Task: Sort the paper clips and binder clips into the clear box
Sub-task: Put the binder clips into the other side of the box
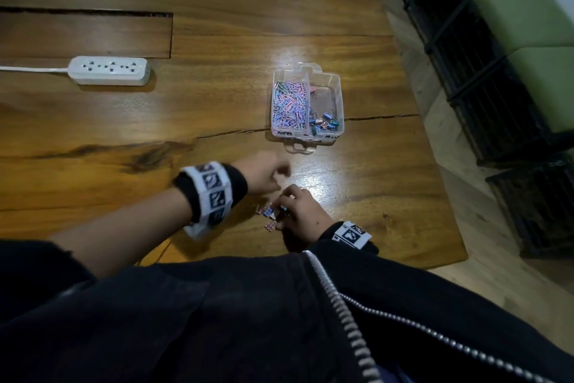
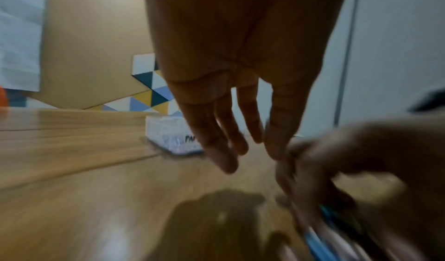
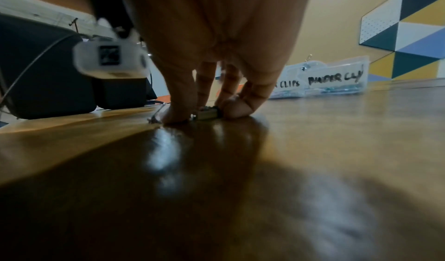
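Note:
The clear box [image 1: 338, 94] stands on the wooden table, right of centre. Its left compartment holds pastel paper clips [image 1: 289, 104] and its right one holds binder clips [image 1: 323, 123]. In the right wrist view the box [image 3: 332, 78] carries handwritten labels. A few small binder clips [image 1: 267, 215] lie loose near the front edge. My right hand [image 1: 287, 207] is down on them, and its fingers [image 3: 178, 112] pinch one binder clip [image 3: 207, 113] against the table. My left hand [image 1: 276, 176] hovers just above and behind, with its fingers [image 2: 226, 154] straight and nothing in them.
A white power strip [image 1: 110, 70] with its cord lies at the back left. The table ends at the right, where black crates [image 1: 484, 78] stand on the floor. A dark crack [image 1: 380, 117] runs across the tabletop beside the box.

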The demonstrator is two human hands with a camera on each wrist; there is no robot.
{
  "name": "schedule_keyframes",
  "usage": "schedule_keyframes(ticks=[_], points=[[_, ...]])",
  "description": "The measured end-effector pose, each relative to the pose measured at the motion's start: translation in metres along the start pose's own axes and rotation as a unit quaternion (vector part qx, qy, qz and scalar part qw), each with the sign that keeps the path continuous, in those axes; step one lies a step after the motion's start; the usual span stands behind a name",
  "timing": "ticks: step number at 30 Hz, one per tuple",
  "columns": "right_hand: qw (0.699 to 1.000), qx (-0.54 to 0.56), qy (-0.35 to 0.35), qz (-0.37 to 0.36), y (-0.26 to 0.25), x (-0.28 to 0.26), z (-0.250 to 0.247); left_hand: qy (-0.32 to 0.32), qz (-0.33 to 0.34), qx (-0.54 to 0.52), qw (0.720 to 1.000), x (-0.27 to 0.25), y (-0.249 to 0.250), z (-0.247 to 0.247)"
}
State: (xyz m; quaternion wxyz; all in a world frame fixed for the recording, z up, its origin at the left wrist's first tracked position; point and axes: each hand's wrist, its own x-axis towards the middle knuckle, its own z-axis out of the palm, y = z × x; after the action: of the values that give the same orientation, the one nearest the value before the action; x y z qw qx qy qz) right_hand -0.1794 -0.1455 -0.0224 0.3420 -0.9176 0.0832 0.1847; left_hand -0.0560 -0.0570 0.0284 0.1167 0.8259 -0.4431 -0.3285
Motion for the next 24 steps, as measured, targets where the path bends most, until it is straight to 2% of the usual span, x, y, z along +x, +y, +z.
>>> schedule_keyframes(ticks=[2, 4, 9, 14, 20, 24], points=[[0.996, 0.081, -0.001, 0.03, 0.0, 0.0, 0.0, -0.069, -0.009, 0.085, 0.994, -0.016, -0.006, 0.019], [0.997, 0.055, 0.01, 0.047, 0.0, 0.0, -0.003, -0.091, -0.01, 0.116, 0.989, -0.028, -0.007, 0.035], [0.993, 0.049, 0.064, 0.081, 0.004, -0.006, -0.012, -0.02, -0.021, 0.117, 0.993, -0.041, -0.006, 0.061], [0.993, 0.021, 0.079, 0.086, 0.009, -0.007, -0.013, 0.003, -0.004, 0.108, 0.994, -0.039, -0.007, 0.066], [0.987, 0.068, 0.096, 0.106, 0.015, -0.006, -0.024, -0.025, 0.009, 0.079, 0.997, -0.036, -0.007, 0.06], [0.97, 0.143, 0.142, 0.134, 0.015, 0.005, -0.063, -0.049, 0.014, 0.053, 0.997, -0.035, -0.007, 0.055]])
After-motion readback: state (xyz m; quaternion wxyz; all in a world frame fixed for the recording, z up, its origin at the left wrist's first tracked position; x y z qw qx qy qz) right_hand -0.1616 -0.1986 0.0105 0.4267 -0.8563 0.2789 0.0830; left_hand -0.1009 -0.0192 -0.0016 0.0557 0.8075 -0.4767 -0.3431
